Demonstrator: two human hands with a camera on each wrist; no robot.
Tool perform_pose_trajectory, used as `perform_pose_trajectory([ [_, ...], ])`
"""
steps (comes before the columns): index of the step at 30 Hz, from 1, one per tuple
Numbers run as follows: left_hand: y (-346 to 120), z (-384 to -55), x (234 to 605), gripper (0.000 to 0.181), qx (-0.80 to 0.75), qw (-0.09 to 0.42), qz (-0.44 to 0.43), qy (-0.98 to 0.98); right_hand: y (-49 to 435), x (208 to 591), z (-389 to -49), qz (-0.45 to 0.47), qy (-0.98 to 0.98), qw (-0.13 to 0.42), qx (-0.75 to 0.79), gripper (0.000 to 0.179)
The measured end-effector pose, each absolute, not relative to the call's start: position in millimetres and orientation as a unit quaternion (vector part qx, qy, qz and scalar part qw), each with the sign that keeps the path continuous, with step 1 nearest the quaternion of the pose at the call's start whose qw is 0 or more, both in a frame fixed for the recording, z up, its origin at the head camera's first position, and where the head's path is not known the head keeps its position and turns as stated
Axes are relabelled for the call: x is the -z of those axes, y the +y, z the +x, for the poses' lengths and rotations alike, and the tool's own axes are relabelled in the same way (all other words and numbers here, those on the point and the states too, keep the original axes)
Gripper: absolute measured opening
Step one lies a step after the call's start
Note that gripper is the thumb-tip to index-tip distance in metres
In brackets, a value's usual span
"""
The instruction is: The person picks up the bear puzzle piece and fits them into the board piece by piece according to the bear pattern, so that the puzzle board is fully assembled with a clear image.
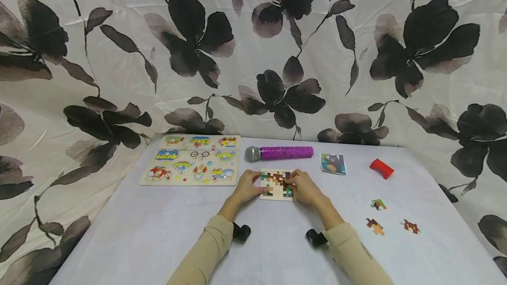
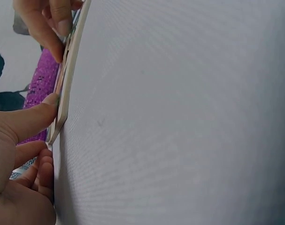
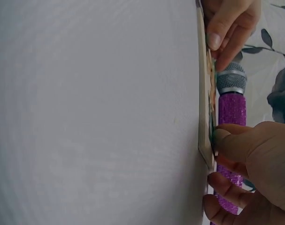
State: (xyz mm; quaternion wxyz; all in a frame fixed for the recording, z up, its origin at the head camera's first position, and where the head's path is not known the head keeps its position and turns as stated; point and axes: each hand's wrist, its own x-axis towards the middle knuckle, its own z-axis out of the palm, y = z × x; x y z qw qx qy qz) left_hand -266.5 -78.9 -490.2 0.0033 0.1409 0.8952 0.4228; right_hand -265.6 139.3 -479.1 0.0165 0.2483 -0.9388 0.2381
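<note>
A small wooden jigsaw puzzle board (image 1: 278,193) lies between both hands, partly filled with brown and green pieces and showing bare wood at its lower middle. My left hand (image 1: 246,186) grips its left edge, the thumb on top and the other fingers curled at the side. At the right edge, my right hand (image 1: 305,187) pinches a jigsaw piece against the board with thumb and index finger. That piece is mostly hidden by the fingers. In the right wrist view, a greenish spot shows by the right thumb (image 3: 227,140), while the lower fingers curl beside the board's edge.
Behind the board lies a purple glittery microphone (image 1: 287,152). A wooden picture-puzzle board (image 1: 190,182) is at the back left. To the right are a picture card (image 1: 333,164), a red block (image 1: 382,168) and three loose jigsaw pieces (image 1: 375,226). A floral cloth (image 1: 245,113) hangs behind.
</note>
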Motion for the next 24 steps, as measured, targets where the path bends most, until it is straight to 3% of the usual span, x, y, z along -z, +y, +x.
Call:
perform_pose_trajectory([
  [13,-78.7,-265.4,489.7,0.06,-0.419,0.003,0.141,0.897,140.7,480.5,-265.6,0.266,-0.924,0.05,-0.269,0.024],
  [24,-78.9,-264.5,489.5,0.061,-0.418,0.005,0.137,0.898,144.7,479.7,-261.8,0.282,-0.92,0.025,-0.272,0.025],
])
